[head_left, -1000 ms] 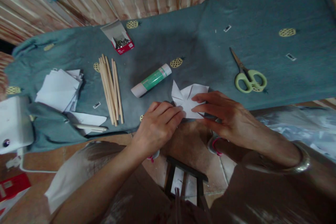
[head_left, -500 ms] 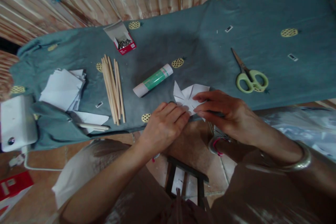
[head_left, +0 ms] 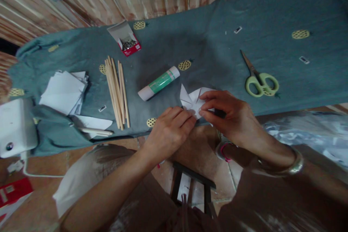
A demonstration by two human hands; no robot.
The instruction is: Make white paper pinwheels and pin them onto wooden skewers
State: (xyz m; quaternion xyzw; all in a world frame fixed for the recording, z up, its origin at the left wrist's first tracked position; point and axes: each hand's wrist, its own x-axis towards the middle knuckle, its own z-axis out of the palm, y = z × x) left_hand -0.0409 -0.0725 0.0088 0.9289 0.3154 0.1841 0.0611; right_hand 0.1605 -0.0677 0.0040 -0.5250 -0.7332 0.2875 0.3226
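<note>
A white paper pinwheel [head_left: 194, 98], with cut and folded points, lies at the front edge of the cloth-covered table between my hands. My left hand [head_left: 174, 125] presses its lower left part, fingers curled over it. From the right, my right hand [head_left: 227, 110] pinches a flap near the middle between thumb and fingertips. Its other fingers hide part of the paper's right side. Just beyond lies a glue stick [head_left: 159, 83] with a green label. Farther right rest scissors [head_left: 259, 79] with light green handles, blades pointing away.
Several wooden sticks [head_left: 116, 94] lie left of the glue stick, beside a stack of white paper squares [head_left: 63, 90]. An opened small box of metal pins or tacks [head_left: 127, 45] stands behind. A white device [head_left: 17, 127] with a cable sits at the left end. A stool [head_left: 194, 175] is below.
My right hand's wrist has shifted left and its fingers have drawn closer together on the paper near the centre. My left hand stays almost still.
</note>
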